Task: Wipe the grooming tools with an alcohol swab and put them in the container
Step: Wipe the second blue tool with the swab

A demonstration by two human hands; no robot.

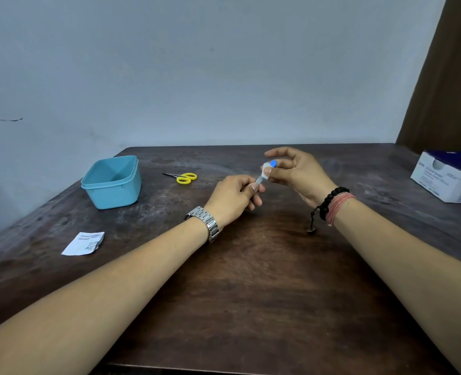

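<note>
One head-worn wide view looks forward and down, close over the table (251, 293).

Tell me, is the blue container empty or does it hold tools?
Empty: the container shows only its bare inside; the scissors lie beside it.

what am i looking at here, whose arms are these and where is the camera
The single picture comes from a camera worn on a person's head, looking forward and down, so the arms are that person's own. No machine is involved. The left hand grips the lower end of a small tool with a blue tip. The right hand pinches a white swab round it near that tip. On the dark wooden table lie a blue container with no lid, yellow-handled scissors, a torn white wrapper and, at the far right, a white and blue box.
</note>
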